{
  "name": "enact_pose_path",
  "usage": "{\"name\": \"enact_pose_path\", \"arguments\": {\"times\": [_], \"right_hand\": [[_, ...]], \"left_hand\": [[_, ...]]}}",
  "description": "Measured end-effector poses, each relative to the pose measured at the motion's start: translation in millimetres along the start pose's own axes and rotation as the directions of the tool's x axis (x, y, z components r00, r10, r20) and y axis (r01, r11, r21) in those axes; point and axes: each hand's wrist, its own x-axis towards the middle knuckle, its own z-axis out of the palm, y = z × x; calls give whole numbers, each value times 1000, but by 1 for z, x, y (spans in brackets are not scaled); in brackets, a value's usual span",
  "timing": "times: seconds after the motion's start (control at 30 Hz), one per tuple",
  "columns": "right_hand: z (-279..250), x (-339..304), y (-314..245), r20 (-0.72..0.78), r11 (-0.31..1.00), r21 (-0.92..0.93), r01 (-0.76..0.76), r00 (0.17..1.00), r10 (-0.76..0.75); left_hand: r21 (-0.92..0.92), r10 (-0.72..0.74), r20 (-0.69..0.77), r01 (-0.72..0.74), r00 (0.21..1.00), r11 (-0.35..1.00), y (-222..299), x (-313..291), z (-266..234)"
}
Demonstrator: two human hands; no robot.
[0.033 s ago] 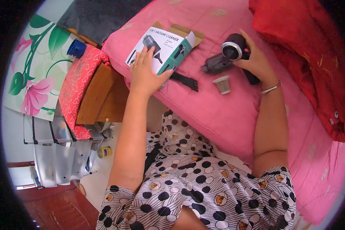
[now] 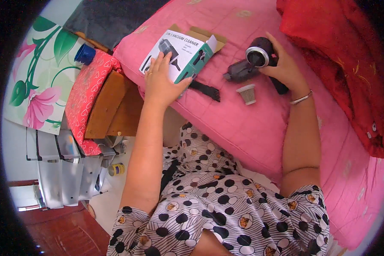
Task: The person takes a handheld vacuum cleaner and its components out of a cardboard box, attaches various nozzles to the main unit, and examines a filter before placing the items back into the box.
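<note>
My left hand (image 2: 161, 83) lies with its fingers stretched out over the front of a white and green vacuum cleaner box (image 2: 187, 53), whose far flaps stand open. Wrapped around the black body of a handheld vacuum cleaner (image 2: 260, 48) is my right hand (image 2: 288, 70); a silver ring circles the body's round end. Just left of it, a dark see-through dust cup (image 2: 241, 71) rests on the pink bed. Nearer me lies a pale pleated filter (image 2: 246, 94). A black brush nozzle (image 2: 206, 91) sits beside the box's lower edge.
The pink bedspread (image 2: 243, 128) carries these parts, and a red cloth (image 2: 328, 55) is heaped at the right. Left of the bed stand a wooden piece of furniture (image 2: 104, 104) with a heart-patterned cover, a blue cup (image 2: 85, 54) and a clear plastic drawer unit (image 2: 64, 179). A yellow-labelled jar (image 2: 116, 169) is on the floor.
</note>
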Motion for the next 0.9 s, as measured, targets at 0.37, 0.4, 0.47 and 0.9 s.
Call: {"name": "enact_pose_path", "arguments": {"times": [0.37, 0.4, 0.47, 0.9], "right_hand": [[-7, 0, -5, -23, 999, -4, 38, 999, -38], [-8, 0, -6, -15, 999, 13, 42, 999, -42], [-10, 1, -3, 1, 1000, 19, 24, 1000, -24], [-10, 3, -2, 68, 998, 45, 31, 997, -34]], "left_hand": [[5, 8, -19, -8, 1000, 1000, 3, 0, 3], [3, 9, -21, -9, 1000, 1000, 3, 0, 3], [10, 7, -5, -7, 1000, 1000, 4, 1, 1], [28, -6, 50, 4, 999, 1000, 5, 4, -2]]}}
